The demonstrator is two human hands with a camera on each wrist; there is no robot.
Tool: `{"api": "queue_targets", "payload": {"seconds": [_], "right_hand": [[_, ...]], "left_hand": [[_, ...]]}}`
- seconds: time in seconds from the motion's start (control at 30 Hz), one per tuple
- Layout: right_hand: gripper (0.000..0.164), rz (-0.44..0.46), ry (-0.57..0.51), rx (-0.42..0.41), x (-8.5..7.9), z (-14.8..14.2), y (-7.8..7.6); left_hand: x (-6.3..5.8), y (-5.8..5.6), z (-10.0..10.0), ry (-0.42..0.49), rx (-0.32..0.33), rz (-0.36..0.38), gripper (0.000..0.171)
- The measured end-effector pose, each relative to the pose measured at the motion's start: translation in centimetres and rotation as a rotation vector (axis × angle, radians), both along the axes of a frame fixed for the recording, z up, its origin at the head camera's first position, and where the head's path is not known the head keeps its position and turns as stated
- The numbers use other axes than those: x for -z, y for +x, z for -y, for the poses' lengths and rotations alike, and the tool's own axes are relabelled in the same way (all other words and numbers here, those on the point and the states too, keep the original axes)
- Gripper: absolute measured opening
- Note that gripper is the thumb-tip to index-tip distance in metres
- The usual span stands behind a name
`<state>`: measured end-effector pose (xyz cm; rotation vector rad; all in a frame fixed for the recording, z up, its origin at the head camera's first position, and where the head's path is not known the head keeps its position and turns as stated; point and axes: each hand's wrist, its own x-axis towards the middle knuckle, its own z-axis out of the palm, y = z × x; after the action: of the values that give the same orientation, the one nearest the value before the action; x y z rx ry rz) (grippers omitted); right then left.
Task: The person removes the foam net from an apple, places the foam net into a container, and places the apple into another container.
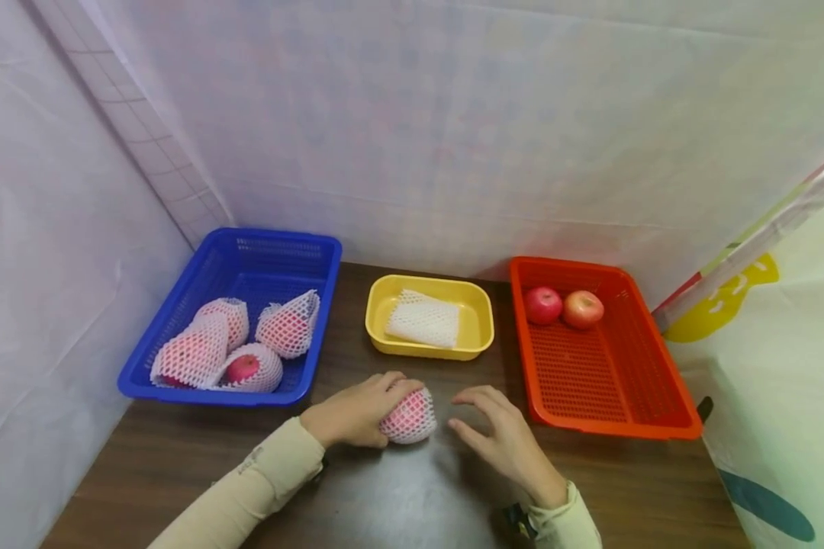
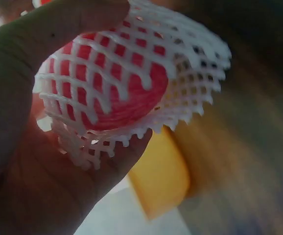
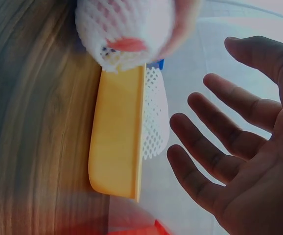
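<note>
My left hand grips a red apple wrapped in a white foam net, close over the table in front of the yellow tray. In the left wrist view the thumb lies over the net, and its loose end flares out beyond the fruit. My right hand is to the right of the apple, apart from it, with fingers spread and nothing in them. The right wrist view shows those fingers extended and the netted apple at the top.
The yellow tray holds flat foam nets. On the left, a blue basket has several netted apples. Two bare apples lie in the red basket on the right. White sheeting hangs behind.
</note>
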<state>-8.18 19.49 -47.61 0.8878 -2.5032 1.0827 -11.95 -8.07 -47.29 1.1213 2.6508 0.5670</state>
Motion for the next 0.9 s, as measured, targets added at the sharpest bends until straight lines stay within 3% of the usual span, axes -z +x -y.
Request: {"api": "queue_targets", "payload": {"seconds": [0.1, 0.27, 0.43, 0.63, 0.9], "right_hand": [[0.031, -0.008, -0.003, 0.006, 0.2, 0.0, 0.1], [0.031, -0.019, -0.004, 0.006, 0.3, 0.0, 0.1], [0.031, -0.023, -0.007, 0.0, 0.3, 0.1, 0.0], [0.03, -0.019, -0.006, -0.001, 0.5, 0.2, -0.1], [0.027, 0.044, -0.019, -0.029, 1.2, 0.5, -0.4]], "left_hand": [[0.9, 0.2, -0.1, -0.013, 0.015, 0.028, 0.102], [1.3, 0.4, -0.3, -0.031, 0.0, 0.032, 0.108], [1.5, 0.3, -0.5, -0.041, -0.027, -0.045, 0.106], [1.2, 0.3, -0.4, -0.013, -0.037, -0.109, 0.107], [0.2, 0.7, -0.8, 0.052, 0.013, -0.174, 0.105]]}}
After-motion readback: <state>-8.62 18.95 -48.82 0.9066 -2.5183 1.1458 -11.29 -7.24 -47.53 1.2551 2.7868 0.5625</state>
